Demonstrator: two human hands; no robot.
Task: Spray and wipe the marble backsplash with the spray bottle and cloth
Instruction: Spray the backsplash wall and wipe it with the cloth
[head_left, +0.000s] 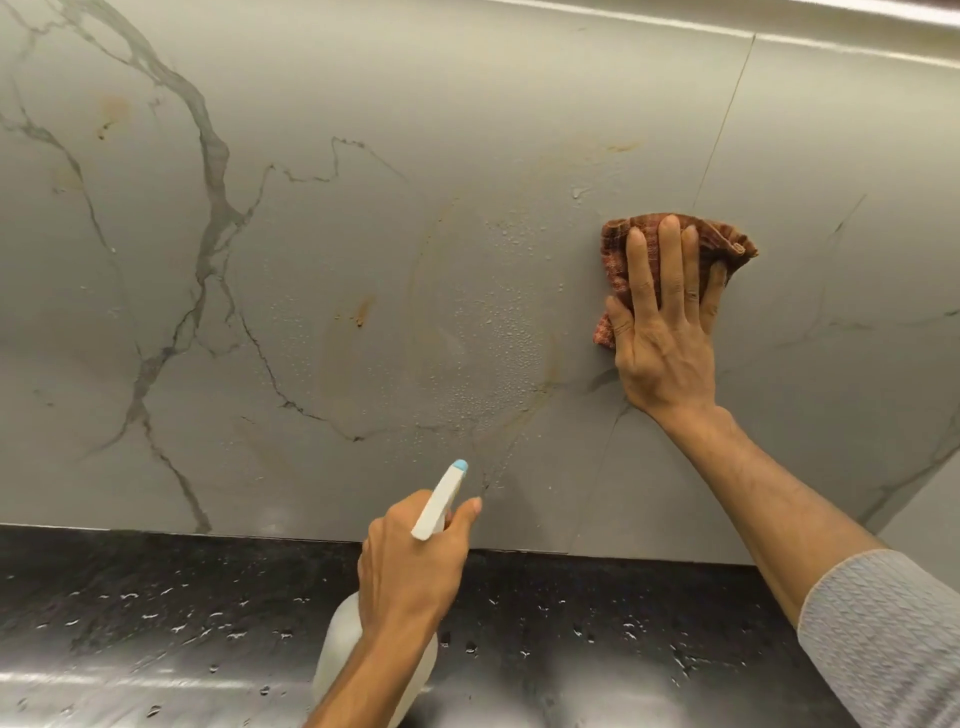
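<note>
The limp cloth sat at three o'clock on the backsplash under the spread right hand; the left hand gripped the neck of the light — probably slick — spray bottle at six o'clock.

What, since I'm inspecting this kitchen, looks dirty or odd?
Orange-brown stains blotch the grey veined marble backsplash at upper left and centre, with brownish smear arcs beside the spray droplets. Water beads dot the black stone countertop.
</note>
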